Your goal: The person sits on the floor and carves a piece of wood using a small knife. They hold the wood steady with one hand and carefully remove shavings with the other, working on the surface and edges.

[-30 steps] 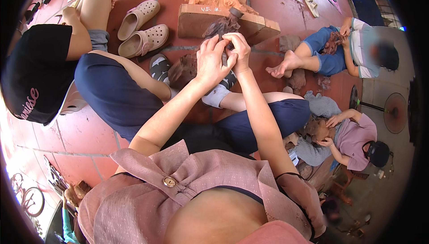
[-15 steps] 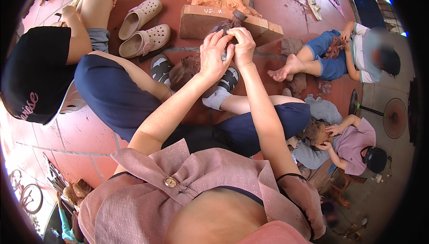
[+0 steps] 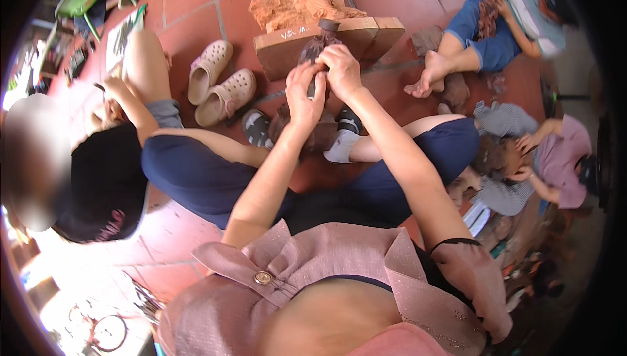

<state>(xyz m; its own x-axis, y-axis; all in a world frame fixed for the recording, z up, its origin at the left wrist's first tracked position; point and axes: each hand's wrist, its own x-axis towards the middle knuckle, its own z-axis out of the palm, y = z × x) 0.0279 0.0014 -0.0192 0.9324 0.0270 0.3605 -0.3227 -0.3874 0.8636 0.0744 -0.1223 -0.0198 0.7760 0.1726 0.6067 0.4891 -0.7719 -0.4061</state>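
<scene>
A dark brown carved figure (image 3: 312, 51) with a flat-topped cap stands out beyond my fingers, above my shins. My left hand (image 3: 304, 95) is closed around its lower part, thumb and fingers pointing away from me. My right hand (image 3: 341, 74) has its fingers bent and pressed together against the figure's near right side. Whether a small tool sits in those fingers is hidden. Just behind the figure lies an orange-brown wood carving (image 3: 304, 5) on a thick wooden base (image 3: 281, 46). Between my feet is a rough brown block (image 3: 281, 127), partly covered by my left forearm.
Beige clogs (image 3: 225, 98) rest on the red tile floor, left of the carving. A person in a black cap (image 3: 104, 180) sits close on my left. Two more people sit on the right, one in a striped shirt (image 3: 532, 10), one in a pink shirt (image 3: 568, 160). Wood chunks (image 3: 428, 39) lie nearby.
My view has swung, so the surroundings sit differently in it. The figure's capped top looks more upright, and my right hand has shifted slightly on it. Both hands stay on the figure.
</scene>
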